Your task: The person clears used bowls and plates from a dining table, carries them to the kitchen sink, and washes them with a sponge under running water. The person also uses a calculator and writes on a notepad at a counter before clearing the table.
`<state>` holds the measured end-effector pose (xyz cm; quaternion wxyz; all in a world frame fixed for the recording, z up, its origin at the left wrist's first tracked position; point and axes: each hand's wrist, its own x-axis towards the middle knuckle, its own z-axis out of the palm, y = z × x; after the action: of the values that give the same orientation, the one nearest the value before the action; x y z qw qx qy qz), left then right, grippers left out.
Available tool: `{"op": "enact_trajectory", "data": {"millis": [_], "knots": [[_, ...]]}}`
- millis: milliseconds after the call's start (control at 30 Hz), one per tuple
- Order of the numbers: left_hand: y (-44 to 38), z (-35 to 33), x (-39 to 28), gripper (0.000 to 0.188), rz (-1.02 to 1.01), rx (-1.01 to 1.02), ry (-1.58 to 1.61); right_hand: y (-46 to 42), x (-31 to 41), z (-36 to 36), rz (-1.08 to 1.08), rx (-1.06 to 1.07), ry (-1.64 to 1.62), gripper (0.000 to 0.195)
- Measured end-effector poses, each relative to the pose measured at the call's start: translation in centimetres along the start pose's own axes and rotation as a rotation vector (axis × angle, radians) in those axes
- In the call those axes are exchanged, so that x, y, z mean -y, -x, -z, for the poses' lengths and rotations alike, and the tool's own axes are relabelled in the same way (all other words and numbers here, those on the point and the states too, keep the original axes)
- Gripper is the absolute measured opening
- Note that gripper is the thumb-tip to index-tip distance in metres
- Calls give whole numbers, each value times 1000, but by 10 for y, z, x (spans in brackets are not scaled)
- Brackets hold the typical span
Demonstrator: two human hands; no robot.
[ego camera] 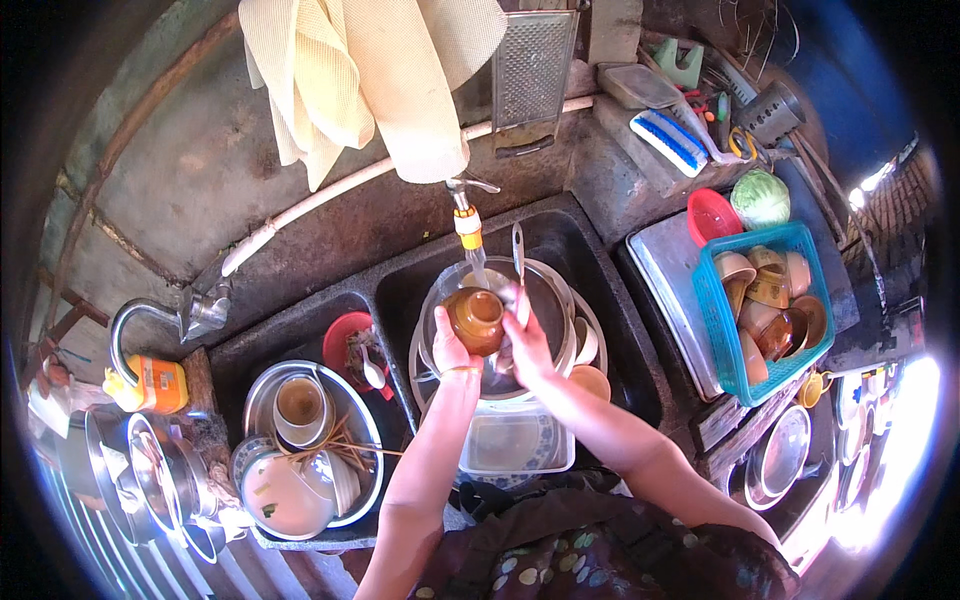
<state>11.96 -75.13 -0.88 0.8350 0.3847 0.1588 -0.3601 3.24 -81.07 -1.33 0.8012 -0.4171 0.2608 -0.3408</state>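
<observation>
Water runs from the faucet [469, 229] with a yellow and white nozzle onto a brown glazed bowl [475, 321], tilted with its foot ring facing up. My left hand [455, 349] grips the bowl's left and lower side. On its right side is my right hand [525, 334], slightly blurred, with its fingers at the bowl; whether it holds a cloth or scrubber I cannot tell. Below both hands a metal basin [555, 274] stands in the right sink, with a slim metal utensil [518, 247] upright just behind my right hand. A clear plastic container [517, 442] sits nearer my body.
Left sink: a metal basin [375, 450] with bowls and chopsticks, and a red bowl [349, 330] with scraps. At right, a teal basket [705, 300] of brown bowls, a red bowl [711, 214], a cabbage [760, 198]. A yellow bottle [161, 384] stands far left; yellow cloths [405, 90] hang above.
</observation>
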Motion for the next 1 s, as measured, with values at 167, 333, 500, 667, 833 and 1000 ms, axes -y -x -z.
{"op": "enact_trajectory", "data": {"millis": [167, 333, 500, 667, 833, 1000], "knots": [[-49, 71, 33, 50, -434, 254, -249, 35, 27, -31, 896, 222, 910, 36], [19, -3, 9, 36, -34, -79, -217, -1, 28, -25, 579, -34, 1398, 25], [19, 1, -2, 40, -236, -187, -341, -26, 37, -18, 67, 154, 1135, 30], [6, 29, -7, 40, -131, -185, -429, -10, 32, 2, 240, 525, 1489, 36], [18, 7, -12, 41, 7, -192, -502, -27, 8, 32, 1, 356, 1954, 33], [15, 31, -16, 37, 327, 189, -156, -14, 11, 9, 488, 251, 941, 26]]}}
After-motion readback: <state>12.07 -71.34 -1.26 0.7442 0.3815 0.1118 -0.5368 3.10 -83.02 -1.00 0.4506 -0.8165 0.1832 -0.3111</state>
